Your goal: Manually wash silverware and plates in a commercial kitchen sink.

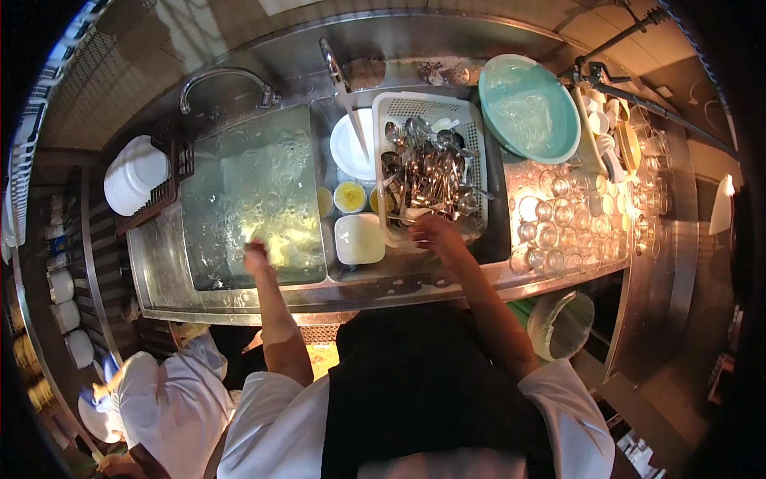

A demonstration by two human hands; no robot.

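My left hand (256,257) is over the lower middle of the water-filled left sink basin (251,179); its fingers are blurred and I cannot tell whether it holds anything. At the near edge of a white perforated plastic basket (483,179), my right hand (437,236) has its fingers at a light-handled utensil (414,214), grip unclear. Metal cutlery (437,173) is heaped in the basket. Left of it, a white plate (350,143) lies under water running from a faucet (332,63). Nearer me are a round bowl with yellow contents (349,196) and a square white dish (360,239).
A turquoise basin (529,108) stands right of the basket, beyond many glasses (553,233). White plates (136,173) fill a brown rack (173,191) at left. Another faucet (227,73) arches behind the left basin. A co-worker in white (173,401) is at lower left.
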